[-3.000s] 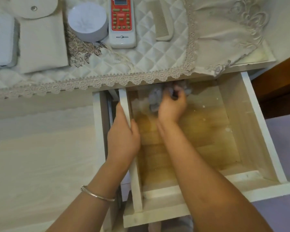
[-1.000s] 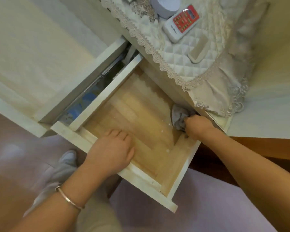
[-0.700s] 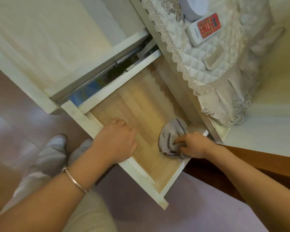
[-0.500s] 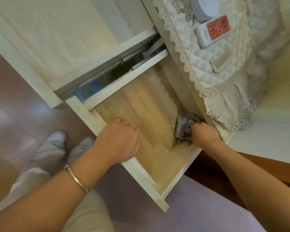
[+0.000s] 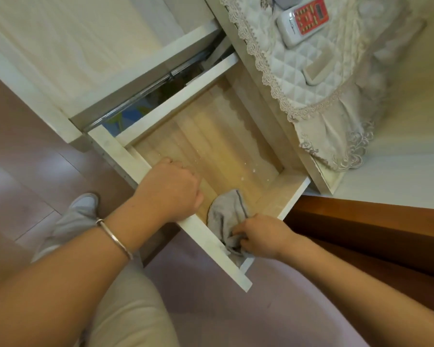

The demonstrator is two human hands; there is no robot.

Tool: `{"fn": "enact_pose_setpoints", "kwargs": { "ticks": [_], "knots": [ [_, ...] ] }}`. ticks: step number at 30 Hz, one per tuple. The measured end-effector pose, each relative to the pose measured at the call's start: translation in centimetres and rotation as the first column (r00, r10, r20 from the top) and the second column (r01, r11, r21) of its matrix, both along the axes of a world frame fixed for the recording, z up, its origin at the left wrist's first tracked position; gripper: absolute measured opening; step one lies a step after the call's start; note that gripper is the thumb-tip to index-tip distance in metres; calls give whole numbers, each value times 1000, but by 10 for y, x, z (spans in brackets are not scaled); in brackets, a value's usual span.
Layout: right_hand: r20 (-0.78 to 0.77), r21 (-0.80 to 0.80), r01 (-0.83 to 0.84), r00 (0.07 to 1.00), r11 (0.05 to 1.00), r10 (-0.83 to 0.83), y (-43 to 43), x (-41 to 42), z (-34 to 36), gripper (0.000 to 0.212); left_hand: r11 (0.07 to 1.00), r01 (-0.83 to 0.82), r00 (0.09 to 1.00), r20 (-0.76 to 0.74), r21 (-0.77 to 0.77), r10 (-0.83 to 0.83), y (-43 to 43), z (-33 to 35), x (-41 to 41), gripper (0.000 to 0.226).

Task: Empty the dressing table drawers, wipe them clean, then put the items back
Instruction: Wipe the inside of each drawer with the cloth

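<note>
Head view: wiping step in hand. Drawer (image 5: 145, 121) pulled out, emptied, white specks on floor. Right hand (image 5: 262, 235) fingers pinch grey cloth (image 5: 223, 216) at near right corner. Left hand (image 5: 171, 189) curls over front rim, steadying. Next, likely: sweep cloth across specks toward back.

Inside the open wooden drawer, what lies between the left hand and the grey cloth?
Head view: only bare drawer floor separates the left hand from the grey cloth.
</note>
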State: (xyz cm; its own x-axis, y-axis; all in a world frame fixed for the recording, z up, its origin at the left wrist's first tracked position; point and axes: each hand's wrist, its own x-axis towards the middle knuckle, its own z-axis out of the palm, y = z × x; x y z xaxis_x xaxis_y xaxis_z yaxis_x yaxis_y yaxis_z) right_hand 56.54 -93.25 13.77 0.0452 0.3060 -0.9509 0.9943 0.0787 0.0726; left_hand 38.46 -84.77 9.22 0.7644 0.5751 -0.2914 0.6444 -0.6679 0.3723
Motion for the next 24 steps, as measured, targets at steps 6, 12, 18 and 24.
{"fn": "enact_pose_setpoints", "kwargs": {
  "ticks": [6, 12, 18, 24],
  "knots": [
    [372, 300, -90, 928, 950, -29, 50, 70, -4, 28, 999, 13, 1000, -12, 40, -12, -2, -3, 0, 44],
    [209, 236, 19, 975, 972, -70, 20, 32, 5, 33, 1000, 13, 999, -45, 27, -11, 2, -5, 0, 44],
    [28, 97, 107, 994, 990, -110, -16, -18, 15, 33, 1000, 6, 998, -56, 25, -5, -1, -5, 3, 44],
    [318, 399, 31, 933, 916, -170, 35, 55, 7, 27, 999, 17, 999, -36, 30, -16, -1, -5, 1, 47]
  ]
}}
